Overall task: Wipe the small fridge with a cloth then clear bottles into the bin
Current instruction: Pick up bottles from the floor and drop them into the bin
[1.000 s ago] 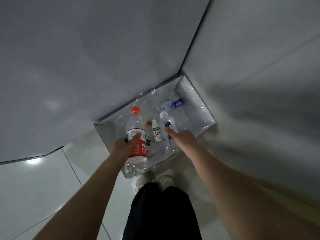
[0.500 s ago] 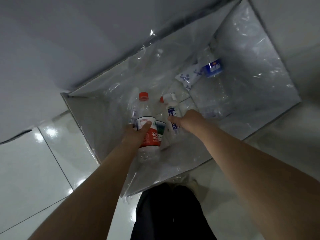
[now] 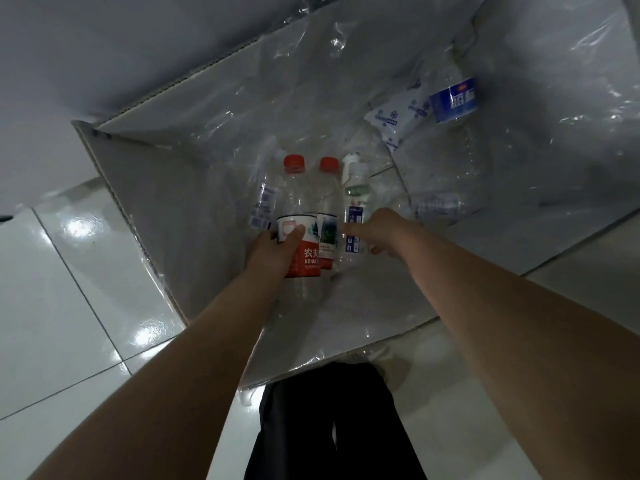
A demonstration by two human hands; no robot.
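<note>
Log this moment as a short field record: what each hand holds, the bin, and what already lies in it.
left hand: grips large clear plastic bottle with red cap and red label
right hand: holds slim clear bottle with white cap and blue label; a smaller red-capped bottle sits between, holder unclear
bin: grey box lined with clear plastic
already inside: blue-labelled bottle, white printed pouch

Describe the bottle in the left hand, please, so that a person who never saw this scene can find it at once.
Look into the large bin lined with clear plastic, where both hands reach in. The left hand grips a clear bottle, the leftmost of the three held there. It has a red cap like its neighbour, but it is bigger, with a red and white label; the bottle by the right hand has a white cap.
</note>
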